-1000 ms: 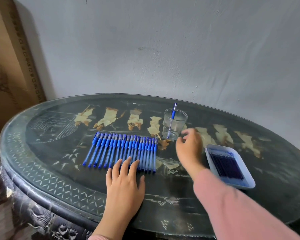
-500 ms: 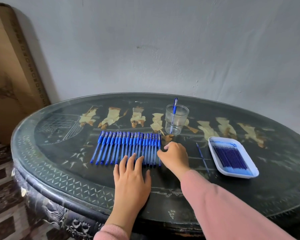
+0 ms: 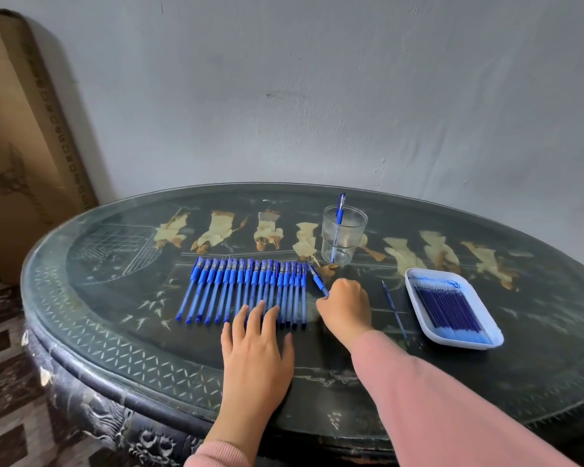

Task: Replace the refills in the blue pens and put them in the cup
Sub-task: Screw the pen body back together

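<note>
Blue pen (image 3: 318, 281) at the right edge of the row is the one in play: the right hand (image 3: 346, 306) curls its fingers round the near end and pinches it. The pen sits slanted, its cap end pointing away toward the cup and its barrel angled out of line with its neighbours. Whether it is lifted clear of the table or only pivoted on the glass I cannot tell. Gripping low on the barrel makes sense as a way to draw one pen out without dragging the rest. The left hand (image 3: 257, 348) lies flat and open, straight fingers spread, fingertips resting on the near ends of pens in the middle of the row of pens (image 3: 236, 288). That looks like a brace, so the row holds its order while one is pulled away. Just right of the right hand a single loose refill (image 3: 393, 308) lies on the table (image 3: 115, 298). It is apart from the white tray (image 3: 459, 343), where the stock of refills (image 3: 447, 306) lies packed side by side, within easy reach of that same hand. Beyond the row stands the clear cup (image 3: 353, 230) with one finished pen (image 3: 338, 217) upright in it, so I judge the job barely begun, with nearly the whole row left to do
</note>
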Motion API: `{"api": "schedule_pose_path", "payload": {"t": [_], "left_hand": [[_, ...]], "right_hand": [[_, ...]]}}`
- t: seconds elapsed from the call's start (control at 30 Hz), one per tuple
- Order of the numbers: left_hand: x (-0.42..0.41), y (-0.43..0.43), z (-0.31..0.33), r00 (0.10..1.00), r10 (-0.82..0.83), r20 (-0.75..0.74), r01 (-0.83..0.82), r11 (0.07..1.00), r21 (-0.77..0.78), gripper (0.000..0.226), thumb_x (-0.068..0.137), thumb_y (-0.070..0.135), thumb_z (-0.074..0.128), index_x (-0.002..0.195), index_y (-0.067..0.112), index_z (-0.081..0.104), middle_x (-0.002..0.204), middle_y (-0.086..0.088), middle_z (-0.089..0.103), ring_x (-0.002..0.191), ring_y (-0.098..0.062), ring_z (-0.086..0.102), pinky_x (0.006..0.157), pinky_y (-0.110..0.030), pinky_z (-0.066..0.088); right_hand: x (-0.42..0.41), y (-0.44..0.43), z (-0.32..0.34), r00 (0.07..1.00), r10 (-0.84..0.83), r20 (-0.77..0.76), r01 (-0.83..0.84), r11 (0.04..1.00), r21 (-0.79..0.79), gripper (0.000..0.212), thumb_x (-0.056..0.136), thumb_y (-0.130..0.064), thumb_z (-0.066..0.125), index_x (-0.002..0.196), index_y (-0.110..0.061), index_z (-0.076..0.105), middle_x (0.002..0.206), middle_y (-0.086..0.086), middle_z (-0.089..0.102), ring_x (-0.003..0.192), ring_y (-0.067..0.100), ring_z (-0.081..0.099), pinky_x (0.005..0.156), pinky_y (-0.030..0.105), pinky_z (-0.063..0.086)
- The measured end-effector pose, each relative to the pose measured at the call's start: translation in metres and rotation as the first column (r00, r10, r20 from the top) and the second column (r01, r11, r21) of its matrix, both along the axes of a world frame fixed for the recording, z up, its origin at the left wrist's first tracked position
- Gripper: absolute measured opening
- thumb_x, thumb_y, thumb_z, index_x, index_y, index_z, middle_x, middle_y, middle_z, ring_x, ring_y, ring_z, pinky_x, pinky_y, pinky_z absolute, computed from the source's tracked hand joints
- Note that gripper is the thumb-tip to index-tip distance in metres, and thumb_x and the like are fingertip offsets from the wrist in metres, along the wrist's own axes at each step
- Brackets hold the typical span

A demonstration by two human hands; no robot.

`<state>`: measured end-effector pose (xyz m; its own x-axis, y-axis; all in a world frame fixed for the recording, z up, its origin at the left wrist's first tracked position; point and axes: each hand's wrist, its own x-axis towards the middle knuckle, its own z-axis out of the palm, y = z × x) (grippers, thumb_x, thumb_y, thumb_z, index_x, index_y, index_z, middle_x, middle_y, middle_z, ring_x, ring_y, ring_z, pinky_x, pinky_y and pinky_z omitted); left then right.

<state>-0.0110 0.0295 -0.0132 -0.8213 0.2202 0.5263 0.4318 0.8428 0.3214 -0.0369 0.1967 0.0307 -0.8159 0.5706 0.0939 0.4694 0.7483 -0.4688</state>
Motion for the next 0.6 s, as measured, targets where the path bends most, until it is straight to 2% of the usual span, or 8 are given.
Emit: {"api": "schedule_pose_path", "payload": {"t": [0.07,0.17,0.23,0.3,0.37,0.47,0.53,0.6], "left_hand": [[0.000,0.000,0.000,1.000,-0.004,0.008,0.004,1.000,0.011,0.045,0.083,0.041,0.059,0.122,0.019,0.063,0.129,-0.002,0.062,0.125,-0.029,0.053,0.104,-0.052,0.043],[0.000,-0.001,0.000,1.000,-0.006,0.021,0.006,1.000,0.025,0.047,0.082,0.042,0.058,0.123,0.018,0.063,0.130,-0.002,0.061,0.125,-0.029,0.053,0.104,-0.051,0.043],[0.000,-0.001,0.001,0.999,-0.022,0.049,0.020,0.999,0.044,0.048,0.083,0.040,0.064,0.125,0.018,0.061,0.133,-0.002,0.059,0.127,-0.029,0.051,0.105,-0.051,0.042],[0.001,-0.002,0.003,0.997,-0.051,0.065,0.046,0.996,0.079,0.050,0.084,0.042,0.063,0.128,0.018,0.059,0.135,-0.001,0.058,0.128,-0.027,0.050,0.105,-0.049,0.041],[0.003,-0.004,0.008,0.991,-0.121,0.062,0.111,0.983,0.149,0.051,0.087,0.044,0.059,0.132,0.020,0.057,0.137,0.003,0.057,0.129,-0.022,0.050,0.105,-0.044,0.039],[0.004,-0.009,0.016,0.947,-0.310,0.089,0.270,0.913,0.306,0.050,0.088,0.034,0.069,0.135,0.025,0.054,0.136,0.012,0.055,0.128,-0.012,0.050,0.106,-0.040,0.039],[0.004,-0.013,0.019,0.901,-0.425,0.094,0.361,0.850,0.383,0.049,0.085,0.033,0.073,0.132,0.027,0.058,0.126,0.016,0.060,0.120,-0.005,0.054,0.102,-0.039,0.045],[0.005,-0.014,0.021,0.874,-0.472,0.118,0.391,0.826,0.405,0.043,0.084,0.037,0.072,0.126,0.032,0.062,0.116,0.021,0.064,0.111,-0.001,0.057,0.097,-0.043,0.048]], "right_hand": [[0.005,0.008,-0.003,0.999,-0.030,-0.031,0.029,0.999,-0.016,0.009,0.085,-0.015,0.064,0.081,-0.007,0.066,0.087,0.011,0.063,0.081,0.029,0.061,0.065,0.033,0.052],[0.023,0.020,-0.006,0.994,-0.035,-0.101,0.035,0.999,0.004,0.014,0.083,-0.017,0.061,0.071,-0.011,0.062,0.076,0.009,0.061,0.073,0.026,0.057,0.059,0.029,0.042],[0.046,0.023,-0.007,0.985,0.009,-0.174,-0.006,1.000,0.017,0.006,0.085,-0.015,0.061,0.080,-0.013,0.064,0.084,0.003,0.058,0.082,0.021,0.052,0.069,0.029,0.042],[0.072,0.023,-0.010,0.969,0.069,-0.238,-0.065,0.998,0.022,0.008,0.087,-0.013,0.063,0.094,-0.015,0.066,0.094,-0.002,0.052,0.091,0.017,0.051,0.082,0.030,0.045],[0.094,0.023,-0.018,0.946,0.156,-0.285,-0.142,0.987,0.070,0.013,0.087,-0.010,0.065,0.097,-0.018,0.066,0.096,-0.006,0.049,0.093,0.016,0.053,0.085,0.029,0.045],[0.114,0.023,-0.028,0.895,0.293,-0.338,-0.262,0.956,0.133,0.019,0.086,-0.006,0.068,0.099,-0.019,0.066,0.098,-0.008,0.050,0.094,0.013,0.053,0.087,0.030,0.047],[0.120,0.020,-0.029,0.864,0.352,-0.361,-0.315,0.936,0.159,0.019,0.087,-0.006,0.068,0.101,-0.019,0.066,0.100,-0.008,0.051,0.095,0.009,0.052,0.088,0.028,0.047],[0.122,0.015,-0.026,0.847,0.386,-0.365,-0.351,0.922,0.161,0.018,0.088,-0.007,0.067,0.102,-0.018,0.065,0.102,-0.008,0.050,0.095,0.008,0.053,0.090,0.023,0.044]]}}
